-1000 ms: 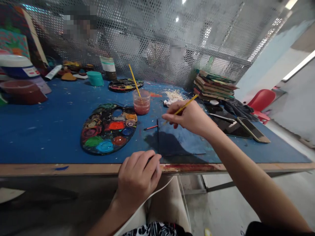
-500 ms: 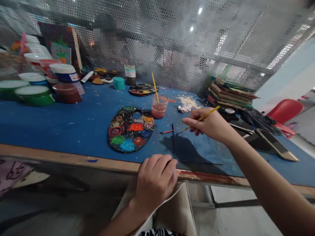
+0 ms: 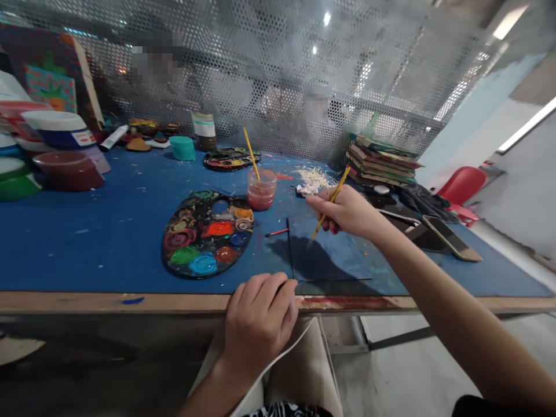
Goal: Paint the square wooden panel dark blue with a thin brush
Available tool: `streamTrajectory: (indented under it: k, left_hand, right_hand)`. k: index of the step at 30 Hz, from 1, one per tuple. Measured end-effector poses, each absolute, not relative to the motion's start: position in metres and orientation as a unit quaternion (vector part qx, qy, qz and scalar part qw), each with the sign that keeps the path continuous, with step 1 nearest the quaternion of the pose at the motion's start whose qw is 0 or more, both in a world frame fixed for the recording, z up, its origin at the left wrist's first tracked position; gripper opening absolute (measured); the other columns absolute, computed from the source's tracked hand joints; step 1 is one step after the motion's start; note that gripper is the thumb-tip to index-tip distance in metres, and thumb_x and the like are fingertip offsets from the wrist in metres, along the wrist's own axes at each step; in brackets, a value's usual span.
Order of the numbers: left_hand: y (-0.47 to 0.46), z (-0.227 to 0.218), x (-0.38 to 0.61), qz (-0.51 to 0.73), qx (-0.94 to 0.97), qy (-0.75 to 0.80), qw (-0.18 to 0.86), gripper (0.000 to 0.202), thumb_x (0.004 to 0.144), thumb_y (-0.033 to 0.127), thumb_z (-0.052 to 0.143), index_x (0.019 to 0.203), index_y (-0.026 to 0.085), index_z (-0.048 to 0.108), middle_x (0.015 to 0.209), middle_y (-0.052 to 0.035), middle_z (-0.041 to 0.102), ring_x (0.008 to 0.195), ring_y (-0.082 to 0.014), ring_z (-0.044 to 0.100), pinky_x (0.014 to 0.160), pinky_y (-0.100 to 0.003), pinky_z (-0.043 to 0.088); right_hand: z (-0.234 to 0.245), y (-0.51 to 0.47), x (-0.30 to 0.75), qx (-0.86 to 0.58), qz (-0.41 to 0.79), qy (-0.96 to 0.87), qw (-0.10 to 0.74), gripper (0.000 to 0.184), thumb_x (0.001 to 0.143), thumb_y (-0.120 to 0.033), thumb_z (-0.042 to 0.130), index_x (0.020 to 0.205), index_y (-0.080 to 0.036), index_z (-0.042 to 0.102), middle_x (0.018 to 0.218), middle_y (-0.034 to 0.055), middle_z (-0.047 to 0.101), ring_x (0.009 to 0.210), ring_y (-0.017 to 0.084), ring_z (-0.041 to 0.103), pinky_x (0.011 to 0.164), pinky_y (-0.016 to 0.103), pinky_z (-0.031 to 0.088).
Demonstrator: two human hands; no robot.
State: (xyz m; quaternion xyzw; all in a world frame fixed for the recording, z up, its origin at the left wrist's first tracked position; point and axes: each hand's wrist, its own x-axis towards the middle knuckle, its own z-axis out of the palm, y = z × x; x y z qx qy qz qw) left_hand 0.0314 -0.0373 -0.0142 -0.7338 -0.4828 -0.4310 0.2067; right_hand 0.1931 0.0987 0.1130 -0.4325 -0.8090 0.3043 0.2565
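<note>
My right hand [image 3: 343, 211] is closed around a yellow-handled paintbrush [image 3: 341, 184]. The brush points down at a dark blue painted panel [image 3: 354, 255], its tip blurred over the surface; whether it touches, I cannot tell. My left hand [image 3: 260, 318] rests at the table's front edge by the panel's near left corner. Its fingers are curled together, and what they hold, if anything, is hidden. Left of the panel lies a black paint palette [image 3: 171, 260] with wet red, blue, green and brown paints. A plastic cup of reddish water [image 3: 262, 197] holds another yellow brush [image 3: 251, 152].
Paint tubs [image 3: 69, 174] crowd the left side. A second palette [image 3: 230, 165], a teal pot [image 3: 182, 149] and a jar [image 3: 204, 130] stand farther back. To the right are stacked boards [image 3: 382, 162], a phone [image 3: 452, 237] and dark cloth [image 3: 421, 200]. Perforated metal sheeting [image 3: 269, 75] rises behind.
The view has swung right, so the table's things appear farther left. The brush in my right hand now stands more upright. My left hand stays by the panel's corner.
</note>
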Motion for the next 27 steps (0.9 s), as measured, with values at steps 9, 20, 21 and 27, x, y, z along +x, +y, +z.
streamTrajectory:
  k: [9, 20, 21, 27]
  left_hand:
    - [-0.036, -0.011, 0.030, -0.429, -0.736, -0.473, 0.223, 0.014, 0.086, 0.012, 0.059, 0.093, 0.017, 0.070, 0.088, -0.0042, 0.072, 0.081, -0.0208, 0.059, 0.069, -0.034, 0.040]
    - [-0.030, -0.012, 0.026, -0.417, -0.746, -0.451, 0.257, 0.015, 0.082, 0.009, 0.064, 0.095, 0.016, 0.068, 0.089, -0.0059, 0.072, 0.079, -0.0224, 0.061, 0.069, -0.035, 0.042]
    - [-0.030, -0.012, 0.026, -0.417, -0.746, -0.449, 0.260, 0.015, 0.082, 0.009, 0.065, 0.095, 0.016, 0.068, 0.089, -0.0061, 0.072, 0.079, -0.0225, 0.061, 0.069, -0.035, 0.042]
    - [-0.029, -0.012, 0.025, -0.408, -0.750, -0.446, 0.268, 0.018, 0.081, 0.008, 0.067, 0.097, 0.016, 0.067, 0.090, -0.0062, 0.071, 0.078, -0.0228, 0.060, 0.070, -0.036, 0.044]
  right_hand:
    - [0.112, 0.101, 0.201, -0.428, 0.279, -0.819, 0.263, 0.043, 0.089, -0.050, 0.052, 0.059, -0.019, 0.046, 0.046, -0.0040, 0.052, 0.037, 0.007, 0.051, 0.040, 0.018, 0.035]
    - [0.109, 0.101, 0.225, -0.438, 0.220, -0.812, 0.316, 0.046, 0.091, -0.050, 0.050, 0.057, -0.019, 0.041, 0.048, -0.0041, 0.051, 0.038, 0.005, 0.048, 0.041, 0.018, 0.034]
    - [0.109, 0.101, 0.228, -0.435, 0.239, -0.813, 0.304, 0.046, 0.091, -0.050, 0.050, 0.058, -0.019, 0.042, 0.048, -0.0039, 0.051, 0.038, 0.005, 0.048, 0.041, 0.018, 0.034]
    - [0.105, 0.096, 0.243, -0.448, 0.277, -0.796, 0.299, 0.042, 0.091, -0.046, 0.050, 0.059, -0.019, 0.044, 0.047, -0.0046, 0.051, 0.036, 0.006, 0.048, 0.039, 0.018, 0.034]
